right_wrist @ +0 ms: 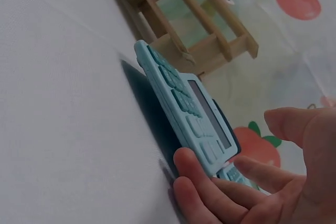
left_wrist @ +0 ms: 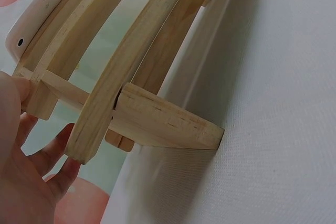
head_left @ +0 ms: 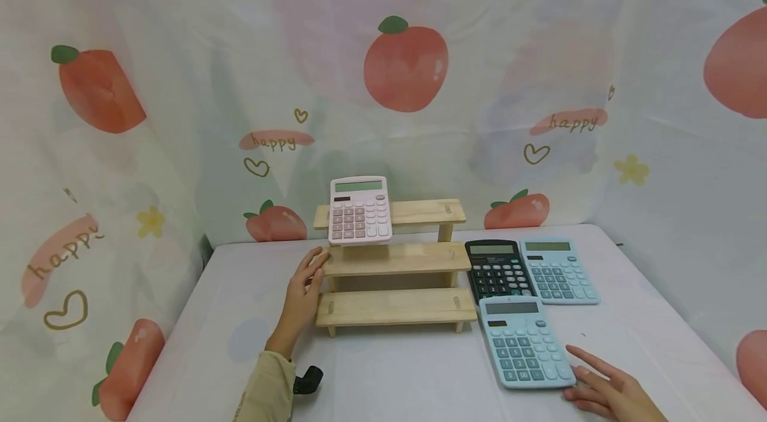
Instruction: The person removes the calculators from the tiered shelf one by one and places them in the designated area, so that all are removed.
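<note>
My left hand [head_left: 302, 295] touches the left end of a three-tier wooden shelf [head_left: 398, 259] with its fingertips. In the left wrist view, those fingers [left_wrist: 65, 174] meet the end of one plank. A pink calculator [head_left: 359, 212] leans at the left of the top tier, its screen facing me. Beside the lower right corner of a light blue calculator [head_left: 524, 342] is my right hand [head_left: 611, 389], fingers loosely extended. In the right wrist view its fingertips [right_wrist: 191, 163] lie close against the calculator's edge, the thumb apart; whether they touch cannot be told.
Right of the shelf lie a black calculator [head_left: 500, 269] and a second light blue calculator [head_left: 560, 272]. The front blue one overlaps the black one's near edge. A small black object [head_left: 308, 380] is by my left sleeve. Fruit-printed cloth [head_left: 407, 142] hangs behind the white table [head_left: 395, 375].
</note>
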The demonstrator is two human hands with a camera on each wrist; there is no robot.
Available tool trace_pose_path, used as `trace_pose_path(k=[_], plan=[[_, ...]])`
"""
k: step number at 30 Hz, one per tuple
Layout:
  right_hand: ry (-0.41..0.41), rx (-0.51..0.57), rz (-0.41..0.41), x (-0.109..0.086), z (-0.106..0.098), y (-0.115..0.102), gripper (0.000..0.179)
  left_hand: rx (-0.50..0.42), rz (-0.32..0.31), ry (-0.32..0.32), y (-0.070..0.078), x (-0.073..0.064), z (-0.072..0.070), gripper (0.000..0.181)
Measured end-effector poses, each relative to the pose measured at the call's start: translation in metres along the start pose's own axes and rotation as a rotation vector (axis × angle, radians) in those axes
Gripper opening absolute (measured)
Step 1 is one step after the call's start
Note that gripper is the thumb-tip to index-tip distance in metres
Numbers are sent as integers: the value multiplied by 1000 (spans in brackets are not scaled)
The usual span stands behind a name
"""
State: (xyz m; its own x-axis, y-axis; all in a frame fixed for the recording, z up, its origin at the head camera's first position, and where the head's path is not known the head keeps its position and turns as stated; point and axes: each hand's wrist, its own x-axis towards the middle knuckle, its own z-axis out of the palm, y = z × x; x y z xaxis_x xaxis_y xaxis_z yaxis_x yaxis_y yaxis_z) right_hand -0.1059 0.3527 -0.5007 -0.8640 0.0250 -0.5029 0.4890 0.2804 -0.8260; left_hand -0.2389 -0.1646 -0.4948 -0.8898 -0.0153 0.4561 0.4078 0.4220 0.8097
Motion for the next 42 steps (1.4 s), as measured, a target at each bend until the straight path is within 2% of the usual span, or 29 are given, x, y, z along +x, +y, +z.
trace_pose_path(k=[5, 8, 15, 18, 22, 30, 35, 42], plan=[[-7, -117, -29, -2, -2, -2, 81, -2, -5, 1, 23, -1, -4, 34], [-16, -158, -52, -3, -4, -3, 79, -1, -3, -2, 29, -2, -6, 33], [-13, -180, -85, -6, -10, -6, 76, 3, 27, 15, -1, 1, 2, 34], [-18, -200, -102, -7, -11, -10, 75, -7, 47, 5, -8, 2, 3, 34], [-27, -225, -139, -6, -9, -18, 73, -16, 46, -9, -9, 3, 3, 35], [-34, -173, -226, -2, 4, -42, 67, -18, 1, -19, -9, 2, -2, 36], [-30, -147, -240, 2, 15, -56, 68, -11, 17, -12, -10, 1, -2, 36], [-45, -136, -367, 9, 28, -75, 63, -10, 16, -8, -10, 2, -1, 36]])
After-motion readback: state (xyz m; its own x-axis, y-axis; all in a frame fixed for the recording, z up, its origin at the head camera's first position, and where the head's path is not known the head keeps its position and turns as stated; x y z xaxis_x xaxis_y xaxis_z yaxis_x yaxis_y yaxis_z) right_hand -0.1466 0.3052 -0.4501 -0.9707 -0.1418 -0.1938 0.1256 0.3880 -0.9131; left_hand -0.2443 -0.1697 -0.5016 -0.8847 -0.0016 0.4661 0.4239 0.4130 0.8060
